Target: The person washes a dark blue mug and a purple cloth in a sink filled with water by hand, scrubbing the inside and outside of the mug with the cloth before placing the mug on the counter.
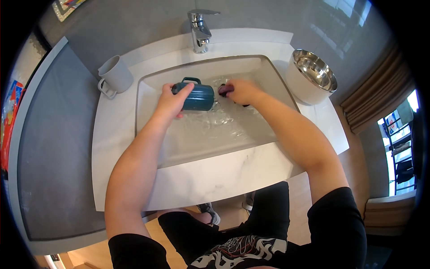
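My left hand [171, 101] is closed round a dark teal mug [199, 97] with ridged bands. The mug lies tipped on its side over the sink [197, 154], its handle toward the faucet. Just right of it, my right hand [244, 92] grips a dark purple wad [225, 90], perhaps a cloth or sponge; its exact kind is unclear. A small gap separates the wad from the mug's right end. Clear water [219, 121] ripples in the sink beneath both hands.
A chrome faucet [199, 33] rises behind the sink. On the white counter [215, 172], a light grey mug [117, 76] stands at the left. At the right sits a white bowl [304, 85] with a shiny steel bowl [313, 69] inside.
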`<action>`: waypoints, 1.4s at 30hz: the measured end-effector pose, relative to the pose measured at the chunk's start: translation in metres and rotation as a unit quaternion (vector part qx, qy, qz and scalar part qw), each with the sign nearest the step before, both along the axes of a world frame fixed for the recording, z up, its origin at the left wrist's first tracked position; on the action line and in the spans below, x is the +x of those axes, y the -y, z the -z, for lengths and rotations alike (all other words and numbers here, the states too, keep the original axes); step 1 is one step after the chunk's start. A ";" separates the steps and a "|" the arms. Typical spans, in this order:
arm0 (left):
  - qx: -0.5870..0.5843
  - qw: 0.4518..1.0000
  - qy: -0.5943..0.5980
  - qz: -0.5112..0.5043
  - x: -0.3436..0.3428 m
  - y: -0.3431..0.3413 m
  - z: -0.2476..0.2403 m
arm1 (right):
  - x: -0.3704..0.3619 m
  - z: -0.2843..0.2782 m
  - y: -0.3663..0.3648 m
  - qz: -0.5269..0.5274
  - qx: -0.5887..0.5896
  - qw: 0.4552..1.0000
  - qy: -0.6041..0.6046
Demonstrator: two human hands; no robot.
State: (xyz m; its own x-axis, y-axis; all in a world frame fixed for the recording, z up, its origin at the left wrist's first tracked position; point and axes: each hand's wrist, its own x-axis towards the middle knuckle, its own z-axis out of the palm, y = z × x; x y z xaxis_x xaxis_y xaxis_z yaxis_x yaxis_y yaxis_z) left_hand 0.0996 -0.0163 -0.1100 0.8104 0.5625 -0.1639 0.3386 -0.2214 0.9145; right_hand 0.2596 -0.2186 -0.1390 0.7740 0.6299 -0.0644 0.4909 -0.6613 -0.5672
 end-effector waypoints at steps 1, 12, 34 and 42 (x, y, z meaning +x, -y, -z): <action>0.001 1.000 -0.001 0.001 -0.001 0.001 0.003 | -0.010 0.002 -0.002 -0.077 -0.080 0.992 0.053; 0.178 0.973 -0.063 0.130 0.003 -0.010 0.035 | -0.028 -0.009 -0.005 -0.041 -0.299 0.953 0.032; 0.028 0.978 0.021 0.207 0.010 0.008 0.021 | -0.069 -0.039 -0.024 -0.291 0.183 0.924 0.170; 0.255 0.932 0.141 0.215 -0.005 0.020 0.001 | -0.047 -0.028 -0.023 -0.091 0.093 0.963 0.237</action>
State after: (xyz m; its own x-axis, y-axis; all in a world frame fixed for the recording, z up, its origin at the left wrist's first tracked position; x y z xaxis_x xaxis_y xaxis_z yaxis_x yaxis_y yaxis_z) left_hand 0.0944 -0.0367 -0.1115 0.9492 0.1228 0.2896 -0.1195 -0.7107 0.6932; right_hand 0.2127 -0.1960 -0.1106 0.5642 0.7246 0.3959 0.8220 -0.4481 -0.3514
